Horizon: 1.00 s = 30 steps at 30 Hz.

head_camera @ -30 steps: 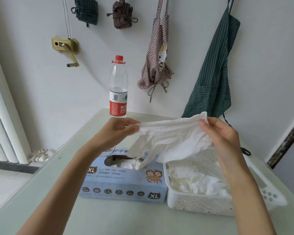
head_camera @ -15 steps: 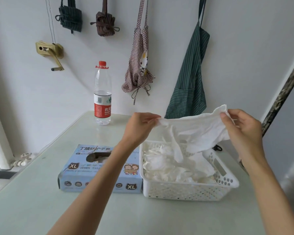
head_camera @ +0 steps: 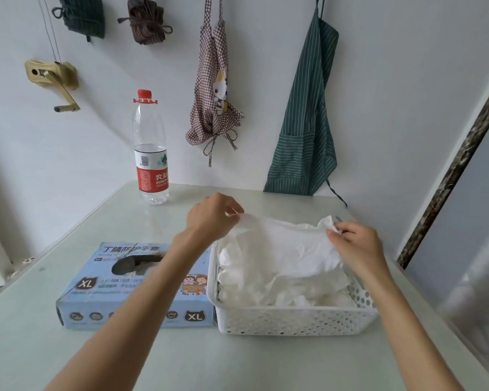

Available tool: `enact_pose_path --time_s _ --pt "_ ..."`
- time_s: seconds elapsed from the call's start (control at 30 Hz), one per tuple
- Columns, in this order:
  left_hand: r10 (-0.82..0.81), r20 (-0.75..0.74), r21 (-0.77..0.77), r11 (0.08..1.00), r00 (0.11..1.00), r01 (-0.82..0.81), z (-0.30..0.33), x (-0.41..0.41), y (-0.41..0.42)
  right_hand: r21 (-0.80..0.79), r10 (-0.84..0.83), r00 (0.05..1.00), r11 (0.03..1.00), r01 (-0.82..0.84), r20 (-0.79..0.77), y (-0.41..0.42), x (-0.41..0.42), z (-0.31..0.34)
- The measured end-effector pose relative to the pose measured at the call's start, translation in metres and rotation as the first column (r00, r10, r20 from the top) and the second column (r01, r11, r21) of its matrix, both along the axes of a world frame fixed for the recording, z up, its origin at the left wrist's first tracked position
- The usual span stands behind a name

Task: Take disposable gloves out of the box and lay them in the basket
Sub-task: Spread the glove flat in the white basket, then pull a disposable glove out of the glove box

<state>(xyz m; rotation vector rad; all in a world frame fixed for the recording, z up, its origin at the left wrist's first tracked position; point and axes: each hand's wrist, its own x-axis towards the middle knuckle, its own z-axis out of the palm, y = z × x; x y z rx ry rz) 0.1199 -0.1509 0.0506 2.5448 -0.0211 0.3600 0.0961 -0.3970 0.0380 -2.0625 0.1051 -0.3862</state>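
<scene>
Gloves (head_camera: 288, 249) white. Basket (head_camera: 294, 320) white, perforated with dots. Box (head_camera: 102, 294) light blue, black "XL" marks. Bottle (head_camera: 150, 153) clear, red cap, red-white label. Aprons: one (head_camera: 305, 131) green with thin white stripes, one (head_camera: 213, 88) brown-white check. Tabletop (head_camera: 181, 359) pale green-white.

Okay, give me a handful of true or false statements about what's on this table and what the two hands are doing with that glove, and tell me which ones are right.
1. Both hands hold one white glove over the basket. True: the left hand and right hand each pinch an end.
2. The basket has no gloves in it. False: a pile of white gloves lies inside.
3. The glove box lies left of the basket. True.
4. The water bottle lies on its side. False: it stands upright, cap on.
5. The glove box is red. False: it is blue.
</scene>
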Motion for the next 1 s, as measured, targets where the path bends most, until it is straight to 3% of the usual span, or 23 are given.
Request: enact_pose_path --time_s 0.13,0.27,0.43,0.57,0.73,0.87,0.93,1.0 --pt "0.000 0.095 0.111 0.994 0.996 -0.011 -0.032 0.018 -0.022 -0.277 -0.106 0.988 0.958 0.073 -0.108 -0.007 0.022 -0.025" --pt "-0.108 0.217 0.046 0.994 0.970 0.100 -0.042 0.008 -0.028 -0.438 -0.106 0.987 0.898 0.043 -0.120 -0.008 0.026 -0.031" --pt "-0.443 -0.055 0.021 0.895 0.895 0.445 -0.034 -0.014 -0.024 -0.511 -0.046 0.991 0.859 -0.025 -0.125 -0.013 0.024 -0.036" --pt "-0.443 -0.199 0.225 0.848 0.874 0.481 -0.030 -0.022 -0.009 -0.566 -0.063 0.994 0.824 -0.001 -0.094 -0.015 0.025 -0.037" --pt "-0.427 -0.241 0.369 0.790 0.871 0.490 -0.033 -0.023 0.011 -0.745 -0.031 0.999 0.667 0.008 -0.017 -0.014 0.028 -0.039" --pt "-0.475 -0.247 0.157 0.841 0.845 0.518 -0.019 -0.022 0.020 -0.734 0.039 0.995 0.672 -0.093 -0.090 -0.017 0.026 -0.031" --pt "-0.485 -0.189 -0.023 0.872 0.854 0.490 -0.003 -0.024 0.030 -0.654 0.116 0.993 0.748 -0.113 -0.038 -0.020 0.015 -0.021" --pt "-0.436 -0.045 -0.138 0.894 0.899 0.427 0.008 -0.022 0.035 -0.466 0.232 0.970 0.868 -0.173 0.073 -0.017 -0.005 -0.016"
